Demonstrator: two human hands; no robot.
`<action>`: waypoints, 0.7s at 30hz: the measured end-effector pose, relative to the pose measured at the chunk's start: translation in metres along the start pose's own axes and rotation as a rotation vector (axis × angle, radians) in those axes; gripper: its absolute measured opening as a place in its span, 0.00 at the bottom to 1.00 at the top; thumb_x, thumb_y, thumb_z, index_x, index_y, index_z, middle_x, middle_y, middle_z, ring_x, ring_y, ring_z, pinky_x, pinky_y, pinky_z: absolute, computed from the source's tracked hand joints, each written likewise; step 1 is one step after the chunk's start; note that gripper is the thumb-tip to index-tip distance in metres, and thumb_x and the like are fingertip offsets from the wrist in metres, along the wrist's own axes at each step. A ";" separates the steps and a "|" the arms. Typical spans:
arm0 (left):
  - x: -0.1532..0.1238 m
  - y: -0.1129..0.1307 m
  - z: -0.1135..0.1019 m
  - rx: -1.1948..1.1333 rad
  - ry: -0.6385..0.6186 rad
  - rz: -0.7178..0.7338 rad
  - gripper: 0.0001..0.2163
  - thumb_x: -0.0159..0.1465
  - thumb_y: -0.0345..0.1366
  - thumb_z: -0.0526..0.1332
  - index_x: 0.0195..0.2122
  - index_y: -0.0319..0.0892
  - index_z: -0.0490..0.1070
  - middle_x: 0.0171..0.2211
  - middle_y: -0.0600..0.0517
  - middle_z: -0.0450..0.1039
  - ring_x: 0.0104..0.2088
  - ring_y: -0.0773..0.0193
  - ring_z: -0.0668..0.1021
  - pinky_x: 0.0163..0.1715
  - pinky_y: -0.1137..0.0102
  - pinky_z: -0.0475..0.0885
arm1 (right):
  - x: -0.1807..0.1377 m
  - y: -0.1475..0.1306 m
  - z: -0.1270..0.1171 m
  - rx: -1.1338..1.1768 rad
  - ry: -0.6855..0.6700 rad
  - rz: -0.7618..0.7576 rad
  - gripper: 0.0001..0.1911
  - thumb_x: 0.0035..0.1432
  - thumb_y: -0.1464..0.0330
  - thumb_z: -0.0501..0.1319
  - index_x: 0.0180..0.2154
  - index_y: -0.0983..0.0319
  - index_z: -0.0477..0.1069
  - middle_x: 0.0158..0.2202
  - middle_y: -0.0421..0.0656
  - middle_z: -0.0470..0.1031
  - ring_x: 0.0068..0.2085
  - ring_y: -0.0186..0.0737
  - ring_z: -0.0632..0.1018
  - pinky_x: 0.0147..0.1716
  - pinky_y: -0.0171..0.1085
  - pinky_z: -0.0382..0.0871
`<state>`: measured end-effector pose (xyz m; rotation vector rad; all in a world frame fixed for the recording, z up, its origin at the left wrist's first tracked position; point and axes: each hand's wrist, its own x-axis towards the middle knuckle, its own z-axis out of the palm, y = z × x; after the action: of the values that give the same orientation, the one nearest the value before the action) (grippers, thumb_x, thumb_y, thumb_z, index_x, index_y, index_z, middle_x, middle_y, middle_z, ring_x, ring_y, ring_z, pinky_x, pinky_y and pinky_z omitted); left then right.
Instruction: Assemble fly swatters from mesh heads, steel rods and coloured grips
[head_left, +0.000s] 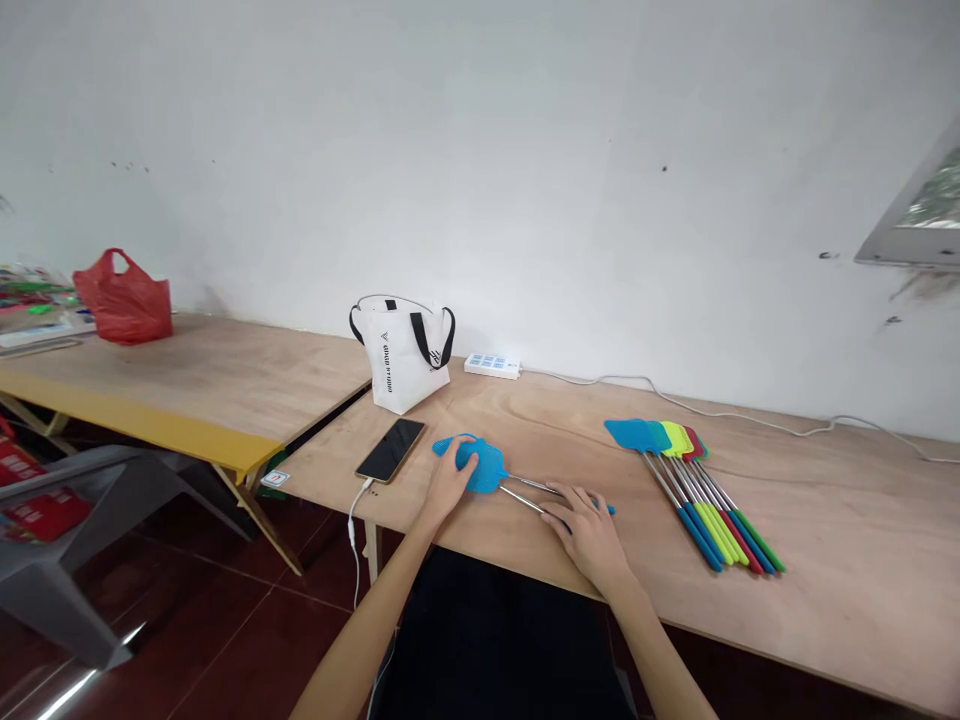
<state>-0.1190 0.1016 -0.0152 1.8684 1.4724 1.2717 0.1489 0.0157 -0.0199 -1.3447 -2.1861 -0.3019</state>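
Observation:
Two blue fly swatters with thin metal rods lie across the table in front of me, their blue heads overlapping at the left. My left hand rests on these heads, thumb and fingers bent and pressing on them. Over the handle ends curls my right hand, hiding most of the grips; one blue handle tip pokes out past its fingers. To the right, a fanned row of several fly swatters in blue, teal, yellow-green, red and green lies with handles toward me.
A phone with a white charging cable lies left of my hands. Behind it stands a white tote bag, beside a power strip whose cord runs along the wall. A red plastic bag sits on the neighbouring table; a grey chair stands below.

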 end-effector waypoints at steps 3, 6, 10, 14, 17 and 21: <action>-0.001 0.004 0.001 0.139 0.084 -0.045 0.15 0.69 0.42 0.58 0.55 0.45 0.69 0.49 0.45 0.76 0.49 0.50 0.79 0.48 0.57 0.73 | -0.002 0.005 0.000 -0.033 0.017 0.008 0.14 0.70 0.67 0.54 0.43 0.50 0.79 0.56 0.44 0.77 0.53 0.48 0.76 0.55 0.55 0.61; -0.002 0.003 0.003 0.288 0.096 -0.037 0.18 0.68 0.40 0.59 0.58 0.43 0.67 0.48 0.43 0.76 0.49 0.47 0.78 0.47 0.55 0.73 | -0.003 0.008 0.003 0.001 0.013 0.053 0.15 0.71 0.66 0.52 0.44 0.51 0.79 0.54 0.44 0.78 0.52 0.48 0.76 0.53 0.52 0.64; -0.003 -0.001 0.005 0.432 0.040 0.046 0.13 0.69 0.38 0.57 0.52 0.42 0.73 0.44 0.43 0.78 0.49 0.46 0.76 0.50 0.53 0.71 | -0.004 0.009 0.004 0.080 -0.028 0.086 0.17 0.73 0.64 0.49 0.47 0.52 0.77 0.54 0.43 0.78 0.53 0.46 0.76 0.52 0.50 0.65; -0.004 -0.003 0.006 0.539 0.037 0.080 0.12 0.70 0.38 0.55 0.50 0.42 0.74 0.44 0.43 0.76 0.49 0.47 0.75 0.50 0.54 0.71 | -0.003 0.009 0.003 0.108 -0.039 0.080 0.18 0.73 0.65 0.48 0.48 0.52 0.77 0.54 0.43 0.78 0.55 0.44 0.77 0.58 0.53 0.63; -0.006 -0.003 0.006 0.571 0.033 0.101 0.13 0.70 0.38 0.55 0.50 0.41 0.73 0.45 0.42 0.73 0.50 0.47 0.73 0.51 0.53 0.69 | -0.003 0.009 0.002 0.125 -0.045 0.081 0.19 0.72 0.67 0.48 0.50 0.52 0.77 0.55 0.44 0.78 0.56 0.44 0.76 0.60 0.56 0.61; -0.008 -0.003 0.006 0.589 0.016 0.124 0.12 0.70 0.38 0.55 0.50 0.42 0.73 0.47 0.43 0.72 0.51 0.49 0.73 0.52 0.55 0.68 | -0.004 0.009 0.002 0.144 -0.057 0.089 0.20 0.70 0.71 0.48 0.50 0.52 0.76 0.56 0.43 0.77 0.57 0.44 0.76 0.61 0.57 0.61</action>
<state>-0.1156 0.0966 -0.0232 2.3445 1.9145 0.9653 0.1576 0.0179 -0.0242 -1.3803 -2.1415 -0.0714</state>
